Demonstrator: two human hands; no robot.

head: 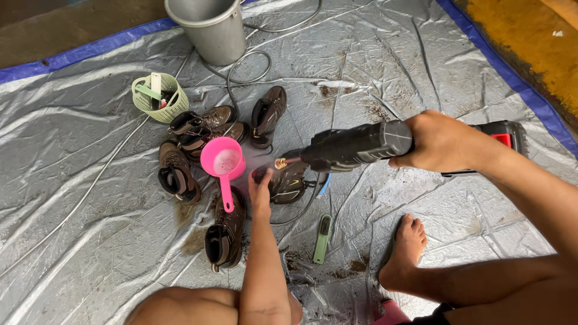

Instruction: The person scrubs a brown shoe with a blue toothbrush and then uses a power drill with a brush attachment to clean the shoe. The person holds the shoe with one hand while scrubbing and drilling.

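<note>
Both your hands are busy at frame centre: your right hand (pixel 442 143) grips the black spray gun (pixel 355 146), your left hand (pixel 260 191) holds the wet boot (pixel 288 183), so spray could hit fingers.

A big shiny grey plastic sheet (pixel 421 66) covers the ground, all crinkled, with brown mud spots and wet marks on it. It has a blue edge (pixel 90 51) along the top left and the top right, and past that edge there is dark bare ground (pixel 66 24) on one side and a yellow, worn floor (pixel 530 42) on the other. Soft daylight falls over it all and makes the sheet shine.
</note>
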